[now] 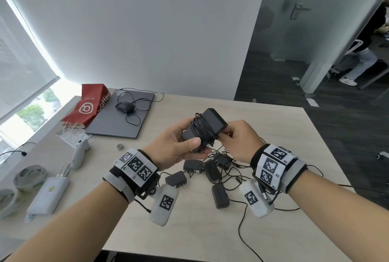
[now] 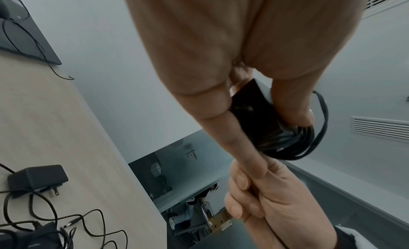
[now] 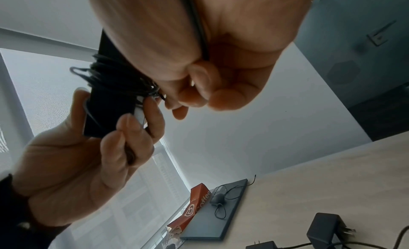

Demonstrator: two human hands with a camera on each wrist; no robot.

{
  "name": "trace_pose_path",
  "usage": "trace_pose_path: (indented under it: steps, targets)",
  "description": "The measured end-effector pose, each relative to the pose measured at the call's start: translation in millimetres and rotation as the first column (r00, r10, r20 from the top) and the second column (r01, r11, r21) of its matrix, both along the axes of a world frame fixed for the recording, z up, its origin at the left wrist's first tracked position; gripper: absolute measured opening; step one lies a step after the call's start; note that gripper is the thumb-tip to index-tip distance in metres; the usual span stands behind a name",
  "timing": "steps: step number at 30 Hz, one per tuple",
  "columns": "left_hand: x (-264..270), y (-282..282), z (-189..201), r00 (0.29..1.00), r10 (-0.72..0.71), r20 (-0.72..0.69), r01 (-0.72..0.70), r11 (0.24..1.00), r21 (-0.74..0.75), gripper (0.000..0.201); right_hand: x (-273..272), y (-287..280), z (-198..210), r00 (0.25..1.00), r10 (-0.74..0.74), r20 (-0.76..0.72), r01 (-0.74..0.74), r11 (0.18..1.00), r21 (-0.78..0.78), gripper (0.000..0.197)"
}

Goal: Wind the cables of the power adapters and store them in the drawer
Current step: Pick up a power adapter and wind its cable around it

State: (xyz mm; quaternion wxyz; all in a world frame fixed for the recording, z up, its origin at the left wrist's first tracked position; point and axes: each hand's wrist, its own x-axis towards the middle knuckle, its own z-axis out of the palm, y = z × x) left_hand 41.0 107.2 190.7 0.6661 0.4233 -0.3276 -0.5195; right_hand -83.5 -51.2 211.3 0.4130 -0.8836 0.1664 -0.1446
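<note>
A black power adapter [image 1: 212, 121] is held above the table with its cable [image 1: 200, 133] wound round its middle in several turns. My left hand [image 1: 187, 137] grips the adapter's near end, thumb on top; the left wrist view shows the adapter [image 2: 250, 113] and the cable coil [image 2: 307, 139]. My right hand [image 1: 224, 136] is at the adapter's right side with its fingers curled round the loose cable [image 3: 199, 34], which runs through the palm. Several more black adapters [image 1: 220, 195] lie in tangled cables on the table [image 1: 284, 135] under my hands. No drawer is in view.
A closed laptop [image 1: 113, 122] with a wired mouse [image 1: 124, 106] and a red coffee bag [image 1: 90, 105] lie at the back left. A white controller [image 1: 81, 152], a power bank [image 1: 49, 195] and tape rolls [image 1: 29, 175] sit left. A glass door stands right.
</note>
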Motion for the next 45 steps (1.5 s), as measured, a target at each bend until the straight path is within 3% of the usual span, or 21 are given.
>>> trace_pose_path:
  steps: [4, 9, 11, 13, 15, 17, 22, 24, 26, 28, 31, 34, 40, 45]
  targets:
    - [-3, -5, -2, 0.996, 0.086, 0.007, -0.086, 0.996, 0.007, 0.063, -1, -5, -3, 1.000, -0.029, 0.012, 0.028, 0.999, 0.041, 0.038]
    - [3, -11, 0, 0.955, 0.292, 0.054, -0.295, 0.954, 0.052, 0.043, -11, -11, 4, 0.999, -0.033, -0.019, 0.037, 0.943, 0.332, 0.004]
    - [5, -13, 1, 0.932, 0.353, 0.088, -0.360, 0.929, 0.082, 0.041, -15, -10, 9, 0.998, 0.008, 0.060, -0.034, 0.890, 0.456, 0.017]
    - [3, -15, 1, 0.918, 0.382, 0.109, -0.392, 0.914, 0.102, 0.041, -15, -10, 12, 0.989, 0.066, 0.134, -0.123, 0.870, 0.478, 0.034]
    - [1, -17, -1, 0.914, 0.390, 0.114, -0.402, 0.908, 0.115, 0.042, -14, -8, 13, 0.975, 0.136, 0.174, -0.196, 0.894, 0.403, 0.038]
    - [-1, -20, -2, 0.912, 0.394, 0.118, -0.407, 0.905, 0.122, 0.045, -13, -7, 11, 0.971, 0.146, 0.188, -0.202, 0.924, 0.324, 0.029]
    - [-5, -20, 0, 0.906, 0.409, 0.114, -0.422, 0.894, 0.148, 0.041, -6, -8, 6, 0.952, 0.005, 0.305, 0.008, 0.999, -0.039, 0.007]
    - [-6, -20, -1, 0.906, 0.409, 0.106, -0.422, 0.892, 0.161, 0.040, -2, -9, 3, 0.932, -0.021, 0.361, 0.082, 0.985, -0.155, 0.009]
    - [-6, -19, -2, 0.906, 0.411, 0.102, -0.423, 0.889, 0.174, 0.039, -1, -10, 2, 0.922, -0.053, 0.384, 0.123, 0.979, -0.160, 0.004]
    - [-6, -19, 0, 0.899, 0.426, 0.107, -0.439, 0.881, 0.179, 0.035, -2, -12, -1, 0.924, -0.065, 0.377, 0.166, 0.956, -0.242, 0.010]
    - [-7, -19, 3, 0.890, 0.437, 0.133, -0.456, 0.871, 0.185, 0.035, -3, -14, -3, 0.950, -0.014, 0.312, 0.171, 0.861, -0.480, 0.011]
    - [-9, -20, 5, 0.887, 0.440, 0.142, -0.460, 0.867, 0.190, 0.037, -4, -15, -5, 0.971, -0.022, 0.236, 0.161, 0.790, -0.592, 0.016]
    - [-13, -22, 8, 0.882, 0.440, 0.165, -0.466, 0.865, 0.185, 0.036, -7, -17, -9, 0.994, -0.064, 0.088, 0.107, 0.722, -0.683, 0.018]
    - [-18, -26, 6, 0.857, 0.438, 0.273, -0.496, 0.845, 0.199, 0.039, -7, -12, -8, 0.996, -0.080, 0.043, 0.087, 0.712, -0.697, 0.023]
